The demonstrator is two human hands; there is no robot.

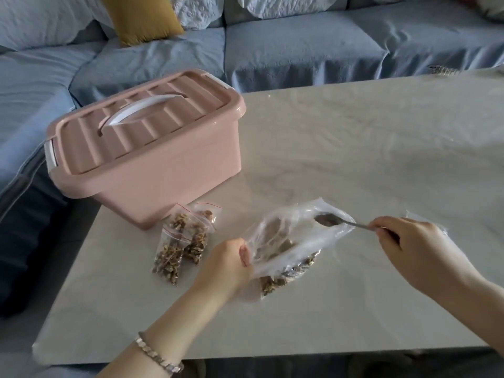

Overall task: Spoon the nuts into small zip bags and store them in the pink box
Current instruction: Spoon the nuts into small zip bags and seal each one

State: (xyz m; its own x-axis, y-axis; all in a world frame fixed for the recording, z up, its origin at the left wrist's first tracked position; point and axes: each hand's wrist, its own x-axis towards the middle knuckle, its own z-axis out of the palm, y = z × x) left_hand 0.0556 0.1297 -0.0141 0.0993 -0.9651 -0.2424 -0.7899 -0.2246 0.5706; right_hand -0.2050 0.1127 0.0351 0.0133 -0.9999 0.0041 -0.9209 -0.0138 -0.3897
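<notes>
On the pale marbled bench (354, 137), near the lidded pink plastic box (152, 159), the crumpled clear bag of nuts (283, 241) is gripped at its mouth by curled fingers (244, 255) of the left hand (227, 266) and a slim metal spoon (336, 221) is pinched in the right hand (411, 241); the mouth should be held wide for a level scoop.

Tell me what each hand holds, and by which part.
Left hand grips the clear nut bag by its mouth edge. Right hand pinches the spoon by the handle's end.
</notes>
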